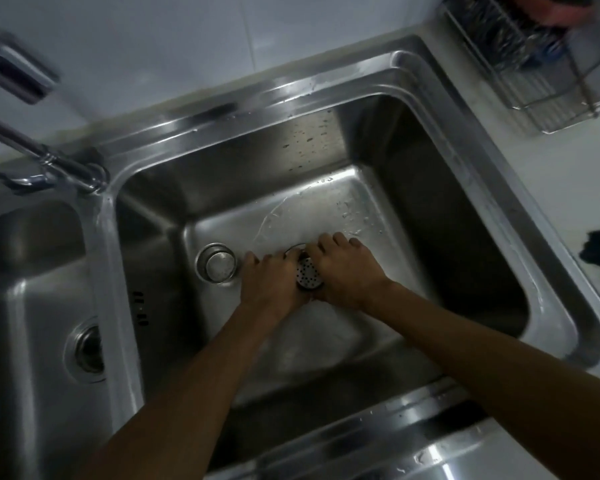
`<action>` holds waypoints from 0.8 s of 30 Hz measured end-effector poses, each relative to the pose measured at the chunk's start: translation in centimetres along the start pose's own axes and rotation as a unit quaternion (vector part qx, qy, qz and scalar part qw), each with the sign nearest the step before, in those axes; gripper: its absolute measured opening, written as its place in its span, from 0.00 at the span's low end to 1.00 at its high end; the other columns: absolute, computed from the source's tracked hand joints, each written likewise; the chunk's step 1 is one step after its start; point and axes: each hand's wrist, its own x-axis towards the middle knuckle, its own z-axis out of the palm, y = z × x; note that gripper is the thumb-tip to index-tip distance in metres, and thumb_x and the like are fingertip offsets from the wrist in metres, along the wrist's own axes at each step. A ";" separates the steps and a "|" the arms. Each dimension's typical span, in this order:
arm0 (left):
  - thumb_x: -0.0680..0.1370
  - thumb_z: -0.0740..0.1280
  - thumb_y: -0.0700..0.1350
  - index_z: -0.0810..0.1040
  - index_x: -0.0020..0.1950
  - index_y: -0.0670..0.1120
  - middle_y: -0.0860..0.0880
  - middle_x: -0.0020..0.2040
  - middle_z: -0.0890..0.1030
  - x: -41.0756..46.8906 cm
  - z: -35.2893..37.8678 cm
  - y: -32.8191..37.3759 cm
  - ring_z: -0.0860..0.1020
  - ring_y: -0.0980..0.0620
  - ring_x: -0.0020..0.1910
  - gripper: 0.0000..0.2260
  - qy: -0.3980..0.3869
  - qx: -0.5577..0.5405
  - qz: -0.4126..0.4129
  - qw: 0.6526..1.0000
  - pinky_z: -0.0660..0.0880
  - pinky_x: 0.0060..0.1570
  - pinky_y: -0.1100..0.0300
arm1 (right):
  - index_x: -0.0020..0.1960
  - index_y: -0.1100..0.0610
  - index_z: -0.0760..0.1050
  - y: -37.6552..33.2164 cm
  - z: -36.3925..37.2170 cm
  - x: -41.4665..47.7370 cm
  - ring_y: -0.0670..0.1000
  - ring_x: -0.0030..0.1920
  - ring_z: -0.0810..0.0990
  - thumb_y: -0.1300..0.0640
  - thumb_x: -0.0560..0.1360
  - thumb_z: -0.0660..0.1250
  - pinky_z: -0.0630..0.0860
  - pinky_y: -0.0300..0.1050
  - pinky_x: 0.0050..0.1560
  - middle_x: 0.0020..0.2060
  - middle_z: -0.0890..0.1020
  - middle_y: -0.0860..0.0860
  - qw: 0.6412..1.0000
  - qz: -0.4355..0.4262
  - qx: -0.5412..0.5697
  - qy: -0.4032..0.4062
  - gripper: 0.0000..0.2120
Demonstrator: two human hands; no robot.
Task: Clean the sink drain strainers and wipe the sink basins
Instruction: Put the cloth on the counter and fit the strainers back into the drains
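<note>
Seen from the head camera, two bare hands meet low in the centre of the frame over the floor of the right-hand sink basin (430, 188), both working on a drain strainer (308, 274) — a small round steel cup whose perforated bottom, dotted with dark holes, faces up between the palms. The left hand (274, 278) has its fingers curled around the strainer's left side, and the right hand (347, 268) clasps the other side, its fingers (340, 241) bent over the top edge; both are closed on the piece, though exactly where each fingertip presses is hidden. A thin dark wire arc, probably the strainer's handle or rim, shows just above the knuckles. Just left of the hands sits the open drain (217, 263), a shiny ring with a pale metal centre, without its strainer. The basin floor glistens with water streaks and droplets. At the left of the frame the second basin (21, 237) shows its own drain (87, 348), and the faucet (32, 154) crosses the upper left. A wire dish rack (534, 81) stands on the surface at upper right. The strainer looks light, rigid and — being wet steel — likely slippery; holding it by its rim or side wall seems the surest grip while its holes are cleaned.
</note>
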 end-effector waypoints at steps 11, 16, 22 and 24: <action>0.73 0.70 0.67 0.65 0.78 0.55 0.46 0.62 0.73 -0.8 1.8 -1.2 0.74 0.42 0.64 0.37 -0.019 -0.029 -0.019 0.999 0.67 0.65 0.46 | 0.75 0.54 0.65 -0.2 2.0 1.7 0.61 0.66 0.71 0.43 0.74 0.72 0.73 0.57 0.64 0.68 0.69 0.58 0.999 0.015 0.014 -0.035 0.35; 0.73 0.72 0.63 0.67 0.76 0.51 0.46 0.68 0.73 -2.7 -1.1 -5.2 0.72 0.43 0.69 0.36 0.007 0.018 -0.041 0.999 0.64 0.69 0.45 | 0.74 0.56 0.67 -3.0 0.3 3.5 0.62 0.64 0.73 0.41 0.74 0.70 0.75 0.57 0.62 0.67 0.72 0.59 1.000 0.000 0.015 -0.006 0.35; 0.77 0.73 0.51 0.60 0.80 0.43 0.42 0.75 0.69 -3.2 -3.6 -10.5 0.69 0.43 0.72 0.36 0.024 0.154 -0.091 0.983 0.63 0.70 0.48 | 0.75 0.56 0.65 -9.5 -1.5 7.7 0.61 0.64 0.74 0.38 0.71 0.73 0.76 0.57 0.61 0.65 0.74 0.58 0.998 -0.036 0.046 0.035 0.40; 0.77 0.74 0.49 0.62 0.79 0.43 0.43 0.74 0.72 -2.1 -3.6 -10.8 0.69 0.44 0.74 0.35 -0.023 0.166 -0.095 0.981 0.59 0.75 0.45 | 0.73 0.55 0.68 -10.5 -1.2 8.9 0.60 0.63 0.74 0.39 0.72 0.72 0.76 0.56 0.61 0.64 0.74 0.57 0.997 -0.035 0.050 0.043 0.36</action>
